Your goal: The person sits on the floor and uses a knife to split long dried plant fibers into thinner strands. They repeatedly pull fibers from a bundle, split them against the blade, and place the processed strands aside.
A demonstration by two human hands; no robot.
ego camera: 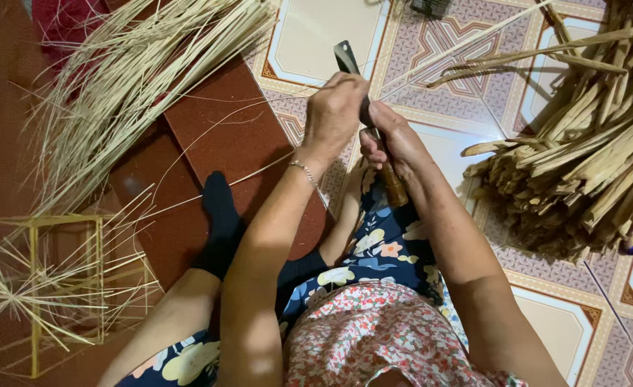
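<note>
Bamboo strip (pixel 467 44) runs from my left hand (pixel 334 115) up to the right across the tiles; those fingers pinch its near end against the knife (pixel 366 107) blade. My right hand (pixel 391 136) is wrapped tight around the wooden handle. Splints (pixel 581 158) lie piled just right.

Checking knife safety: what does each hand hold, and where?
Right hand holds the knife by its wooden handle; left hand pinches a thin bamboo strip at the blade.

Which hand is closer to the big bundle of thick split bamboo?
Right. The right hand, holding the knife, is just beside the bundle; the left hand is further away.
</note>
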